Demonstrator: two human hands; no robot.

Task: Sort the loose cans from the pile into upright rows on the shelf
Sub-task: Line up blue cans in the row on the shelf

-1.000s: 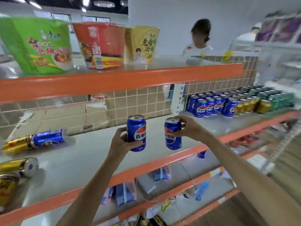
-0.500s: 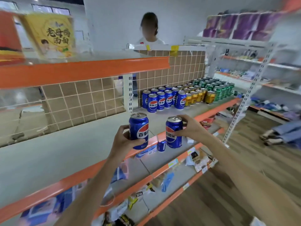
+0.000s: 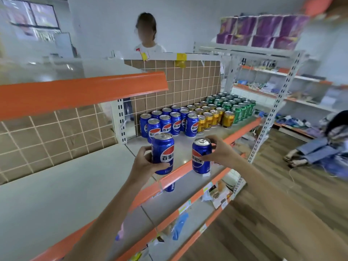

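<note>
Two blue cans (image 3: 162, 153) ride upright, one gripped in each of your hands (image 3: 144, 162). You are mid-carry; next, set them beside the blue rows (image 3: 169, 123) at one o'clock.

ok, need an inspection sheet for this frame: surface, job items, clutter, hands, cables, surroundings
Surface: shelf with orange front edge, bare near the hands.
Job's things: upright rows of blue cans, gold cans and green cans; one held can in the left hand, another held can in the right, both upright.
Clutter: packets on the lower shelves.
Grippers: left hand and right hand each grip a can.
Cables: a thin cord on the floor.
Surroundings: tiled back panel, purple packs, a person behind the shelf.
</note>
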